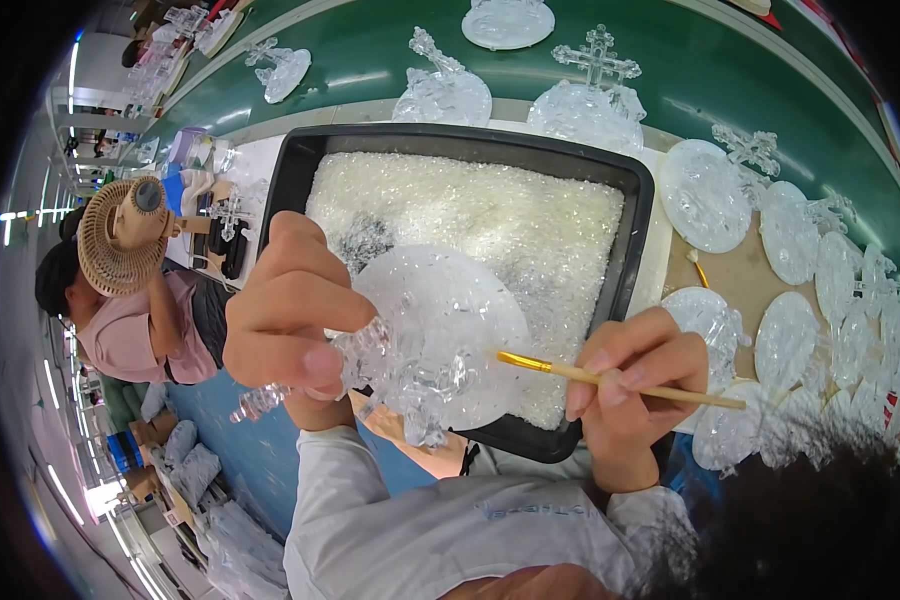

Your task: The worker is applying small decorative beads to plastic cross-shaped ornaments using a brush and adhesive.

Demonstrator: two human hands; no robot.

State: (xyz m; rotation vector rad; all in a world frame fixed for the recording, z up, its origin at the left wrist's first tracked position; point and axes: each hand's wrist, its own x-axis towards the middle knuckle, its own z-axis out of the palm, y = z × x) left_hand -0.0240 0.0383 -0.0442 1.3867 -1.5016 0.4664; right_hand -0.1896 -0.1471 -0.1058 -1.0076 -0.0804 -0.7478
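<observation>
Left hand (285, 320) pinches the clear ornament (425, 345) over the tray (635, 250); right fingers (620, 365) pinch a brush (610, 380) (a hard push could snap it).

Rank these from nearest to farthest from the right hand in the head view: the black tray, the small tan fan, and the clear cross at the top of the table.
1. black tray: its near corner is just left of the right hand.
2. clear cross: standing far up, on the green strip.
3. small tan fan: far left, beside another person.
</observation>
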